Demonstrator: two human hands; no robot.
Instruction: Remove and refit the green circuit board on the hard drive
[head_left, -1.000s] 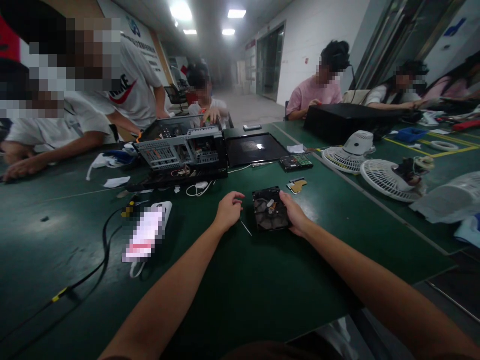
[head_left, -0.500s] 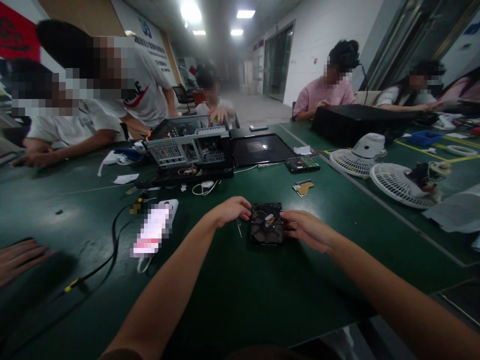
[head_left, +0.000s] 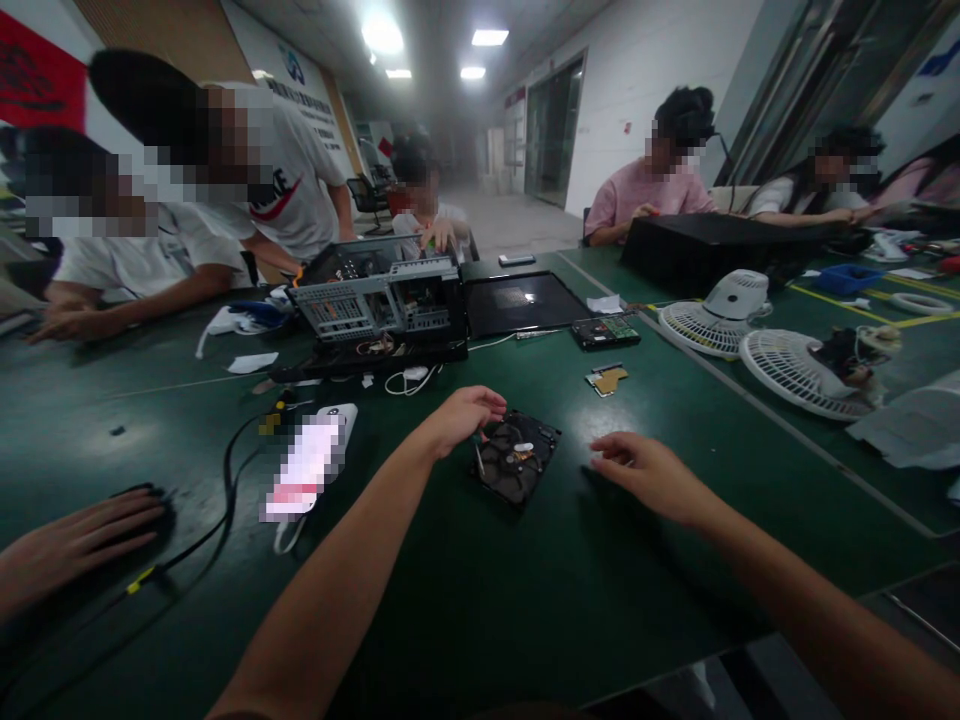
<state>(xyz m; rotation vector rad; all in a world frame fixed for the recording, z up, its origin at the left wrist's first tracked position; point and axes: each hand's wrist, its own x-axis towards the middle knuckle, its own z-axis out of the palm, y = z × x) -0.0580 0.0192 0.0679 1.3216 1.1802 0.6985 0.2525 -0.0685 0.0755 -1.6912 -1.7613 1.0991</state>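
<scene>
A black hard drive (head_left: 517,460) lies turned at an angle on the green table, showing its ribbed underside with a small pale piece in the middle. At its upper left edge is my left hand (head_left: 469,415), with fingers and thumb closed about the corner. A thin metal shaft (head_left: 481,459) shows beside the drive, below that thumb; whether the hand also holds it I cannot make out. To the right, apart from the drive, my right hand (head_left: 637,470) hovers with loosely bent fingers and nothing in them.
An opened computer case (head_left: 382,300) stands ahead, with a black panel (head_left: 525,300) beside it. Further right are another hard drive (head_left: 606,330), a small board (head_left: 606,380) and fan parts (head_left: 795,370). A phone (head_left: 311,465), a cable and another person's hand (head_left: 90,540) are left.
The hard drive has turned and shifted slightly left. My right hand has let go of its side and moved away to the right. Another person's hand at left has slid further into view.
</scene>
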